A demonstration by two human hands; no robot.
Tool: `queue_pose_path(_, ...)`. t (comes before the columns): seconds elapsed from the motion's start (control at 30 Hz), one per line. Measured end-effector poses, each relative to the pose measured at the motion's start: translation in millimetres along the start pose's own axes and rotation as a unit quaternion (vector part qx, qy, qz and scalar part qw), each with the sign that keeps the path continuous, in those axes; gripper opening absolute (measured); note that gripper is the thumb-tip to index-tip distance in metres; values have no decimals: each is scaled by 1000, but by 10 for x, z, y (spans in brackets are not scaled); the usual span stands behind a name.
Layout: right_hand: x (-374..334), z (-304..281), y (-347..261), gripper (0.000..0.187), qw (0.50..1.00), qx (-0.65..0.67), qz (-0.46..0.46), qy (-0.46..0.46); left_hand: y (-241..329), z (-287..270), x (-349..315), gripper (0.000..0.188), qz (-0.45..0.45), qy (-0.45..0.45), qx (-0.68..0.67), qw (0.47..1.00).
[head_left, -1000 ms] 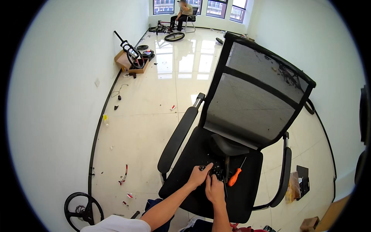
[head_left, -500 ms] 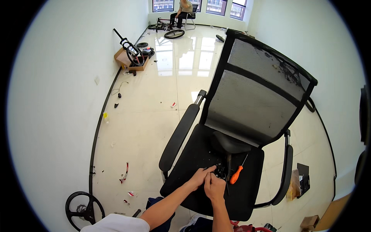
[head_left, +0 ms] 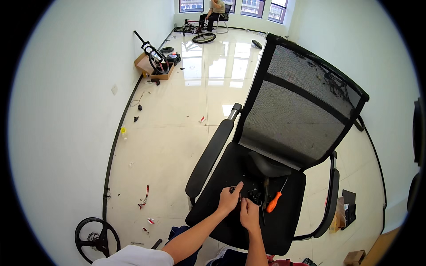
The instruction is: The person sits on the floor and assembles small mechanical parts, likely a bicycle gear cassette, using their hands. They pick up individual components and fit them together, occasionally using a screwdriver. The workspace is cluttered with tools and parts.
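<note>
Both my hands are over the black seat [head_left: 284, 224] of a mesh-backed office chair. My left hand [head_left: 228, 201] is closed on a small black part [head_left: 232, 189], its thumb pointing up. Just to its right, my right hand [head_left: 250, 215] has its fingers pinched together; what they hold, if anything, is too small to make out. Beyond it, small black parts [head_left: 254, 195] lie in a cluster on the seat. A black bicycle saddle [head_left: 269, 166] with its post rests against the backrest. To the right of the post lies an orange-handled screwdriver [head_left: 274, 202].
Armrests [head_left: 209, 153] flank the seat. A black spoked wheel [head_left: 96, 238] leans at the lower left. Along the left wall sits an open cardboard box [head_left: 164, 76] with bike parts. Far back, a seated person [head_left: 216, 11] is beside a bicycle [head_left: 191, 27].
My left hand has drawn back from the cluster of parts, lifting the small black part. My right hand has shifted slightly right, and the hands are further apart. The view has tilted slightly.
</note>
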State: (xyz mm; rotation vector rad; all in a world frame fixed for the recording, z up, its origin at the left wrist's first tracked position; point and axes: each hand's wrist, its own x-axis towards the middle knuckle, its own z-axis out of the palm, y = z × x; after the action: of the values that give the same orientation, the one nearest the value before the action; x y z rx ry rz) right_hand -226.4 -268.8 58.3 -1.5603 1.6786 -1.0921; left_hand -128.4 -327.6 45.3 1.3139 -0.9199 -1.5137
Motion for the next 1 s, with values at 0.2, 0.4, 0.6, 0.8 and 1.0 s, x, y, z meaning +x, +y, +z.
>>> queue_pose_path(0.2, -32, 45, 106, 33, 993, 115, 25, -22, -30, 16, -75, 50, 74, 8, 92, 993)
queue_pose_path(0.4, -36, -8, 3, 31, 950, 256, 162, -81, -70, 22, -71, 49, 73, 17, 19, 997)
queue_pose_path(0.6, 15, -70, -78, 27, 912, 324, 219, -122, -44, -1, -43, 51, 70, 16, 36, 997)
queue_pose_path(0.8, -9, -45, 8, 29, 940, 258, 188, -119, -48, -6, -60, 51, 145, 37, 102, 984)
queue_pose_path(1.0, -44, 6, -25, 31, 927, 290, 218, -92, 142, 24, -217, 44, 277, 53, 166, 945)
